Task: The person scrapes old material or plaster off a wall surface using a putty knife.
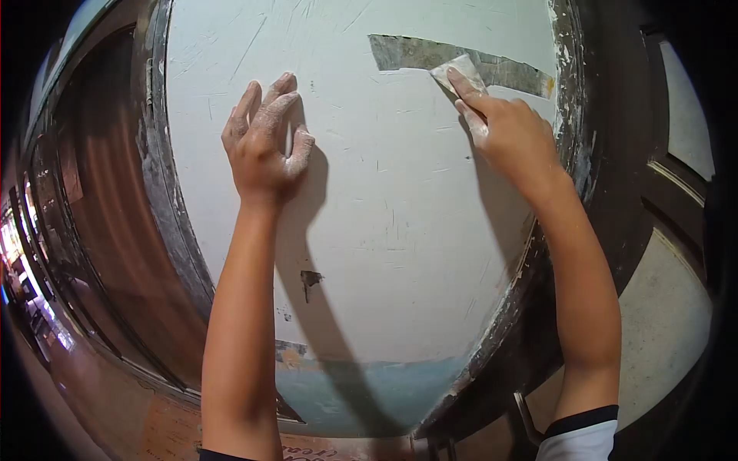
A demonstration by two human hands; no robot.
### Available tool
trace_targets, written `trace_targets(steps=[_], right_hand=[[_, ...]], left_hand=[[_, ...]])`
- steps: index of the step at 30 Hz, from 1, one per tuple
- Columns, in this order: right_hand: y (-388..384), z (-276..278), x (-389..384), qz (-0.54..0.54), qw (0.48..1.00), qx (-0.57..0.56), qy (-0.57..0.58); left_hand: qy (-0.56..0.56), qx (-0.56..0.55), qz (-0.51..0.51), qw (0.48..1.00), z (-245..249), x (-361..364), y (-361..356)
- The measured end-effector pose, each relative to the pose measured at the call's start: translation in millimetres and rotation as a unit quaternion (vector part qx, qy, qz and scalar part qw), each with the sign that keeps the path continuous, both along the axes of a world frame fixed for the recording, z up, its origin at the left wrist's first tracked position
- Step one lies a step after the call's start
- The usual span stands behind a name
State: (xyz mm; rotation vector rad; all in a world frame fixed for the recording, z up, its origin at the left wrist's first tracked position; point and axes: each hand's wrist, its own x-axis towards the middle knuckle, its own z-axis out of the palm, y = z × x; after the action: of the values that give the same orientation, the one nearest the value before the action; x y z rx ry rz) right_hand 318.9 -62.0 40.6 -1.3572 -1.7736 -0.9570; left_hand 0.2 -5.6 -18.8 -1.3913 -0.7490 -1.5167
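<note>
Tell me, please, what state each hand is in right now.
Left hand: open, nothing visibly held.
Right hand: closed, holding a flat whitish piece.

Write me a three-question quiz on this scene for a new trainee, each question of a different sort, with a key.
1. True or false: The left hand has whitish residue on it.

2. Multiple choice: In this view, which area does the flat piece held in the right hand overlap?
A) The band along the bottom
B) The grey strip near the top
C) The small dark patch low on the surface

3. Fill in the blank: Below the white area runs a ____ band.

Key: 1. True. 2. B. 3. Blue-green.
</note>
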Motion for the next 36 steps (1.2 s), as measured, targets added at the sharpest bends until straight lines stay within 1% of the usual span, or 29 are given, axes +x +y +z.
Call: trace_targets(steps=[1,2,4,5,6,7,8,9,12,18,20,21,24,25,26,29,30,32,33,36], right_hand=[[5.0,1.1,4.1,-0.017,0.999,0.026,-0.022],[4.5,3.0,9.9,-0.018,0.999,0.028,-0.023],[2.6,5.1,21.7,0.031,0.998,0.042,-0.046],[3.1,6.7,28.4,0.011,0.996,0.045,-0.071],[4.0,9.2,27.6,0.011,0.996,0.044,-0.073],[5.3,12.0,27.2,0.021,0.996,0.037,-0.074],[5.0,14.5,27.8,0.03,0.996,0.029,-0.074],[-0.1,18.2,20.7,0.011,0.996,0.027,-0.087],[-4.0,23.1,4.4,0.007,0.996,0.028,-0.09],[-2.4,23.5,23.0,-0.021,0.994,0.018,-0.108],[8.5,24.5,23.1,0.009,0.989,0.074,-0.127],[-0.3,26.5,10.0,0.003,0.993,0.04,-0.113],[0.1,28.9,-0.7,-0.017,0.991,0.051,-0.121],[9.6,26.5,9.4,0.029,0.98,0.126,-0.152],[8.1,28.3,14.9,0.03,0.98,0.126,-0.153],[-3.3,34.8,19.5,-0.042,0.989,0.031,-0.137],[0.5,34.9,18.3,-0.041,0.989,0.028,-0.138],[8.2,34.0,18.3,-0.006,0.979,0.106,-0.175],[8.2,34.1,11.7,0.01,0.979,0.106,-0.173],[3.4,36.8,5.8,0.003,0.981,0.086,-0.176]], left_hand=[[-0.001,-0.002,0.006,1.0,0.4,0.3,-1.0],[-0.002,-0.003,0.012,1.0,1.1,1.0,-1.9],[-0.003,-0.003,0.002,1.0,1.1,1.9,-2.7],[-0.004,0.001,0.008,1.0,1.2,2.3,-2.8],[-0.006,0.003,0.014,1.0,0.1,1.9,-2.5],[0.002,0.006,-0.011,1.0,0.6,-0.4,0.2],[0.003,0.006,-0.012,1.0,-0.1,-1.5,0.3],[0.002,0.005,-0.009,1.0,0.2,-1.6,0.5],[0.0,0.008,-0.009,1.0,3.1,-0.9,0.7],[0.003,0.009,0.005,1.0,1.6,1.3,-3.0],[0.004,0.015,0.007,1.0,1.3,1.7,-3.8],[0.007,0.018,0.011,1.0,1.4,2.6,-5.0],[0.009,0.009,0.003,1.0,2.2,-0.5,-2.3],[0.007,0.011,0.002,1.0,1.6,-1.0,-2.2],[0.006,0.012,0.004,1.0,2.0,-1.2,-2.1],[-0.002,0.009,-0.001,1.0,0.4,1.1,-3.0],[-0.003,0.006,0.0,1.0,0.7,-0.7,-0.8],[0.001,0.03,-0.008,1.0,0.9,-1.1,2.9],[-0.008,0.021,0.0,1.0,0.3,1.0,0.4],[0.002,0.015,-0.014,1.0,2.7,-2.0,1.1]])
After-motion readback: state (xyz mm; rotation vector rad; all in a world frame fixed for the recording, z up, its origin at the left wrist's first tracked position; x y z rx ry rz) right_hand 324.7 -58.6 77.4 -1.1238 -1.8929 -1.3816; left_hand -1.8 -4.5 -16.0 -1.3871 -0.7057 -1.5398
